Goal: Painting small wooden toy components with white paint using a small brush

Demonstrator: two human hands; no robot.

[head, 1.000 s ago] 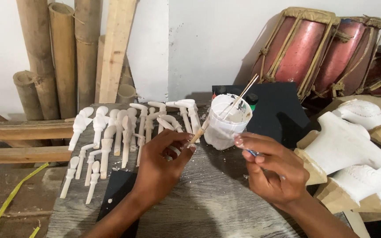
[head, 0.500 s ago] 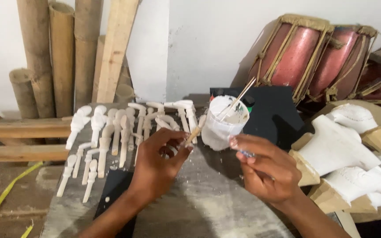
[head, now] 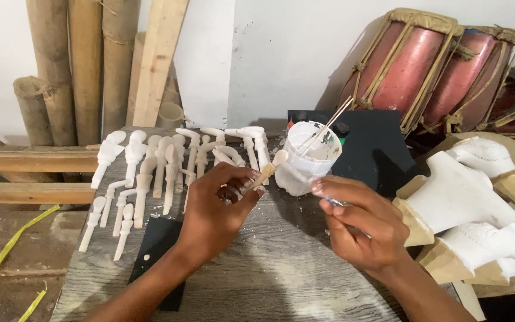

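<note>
white wall [head: 269, 53], bamboo poles [head: 84, 65], red drums [head: 436, 71]

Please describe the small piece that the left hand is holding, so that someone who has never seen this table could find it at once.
Start at the white plastic cup with thin sticks in it, at the far middle of the grey wooden table. Just left of it, the left hand pinches a small carved piece. Unlike the all-white pieces lying in rows, it has a bare wood stem and a white tip.

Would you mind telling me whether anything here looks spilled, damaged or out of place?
White specks and smears dot the grey board beside the paint-smeared white cup, likely drips or chips. The white carved pieces lie in rough rows, and the left hand holds one by its bare wooden end. Nothing looks broken.
</note>
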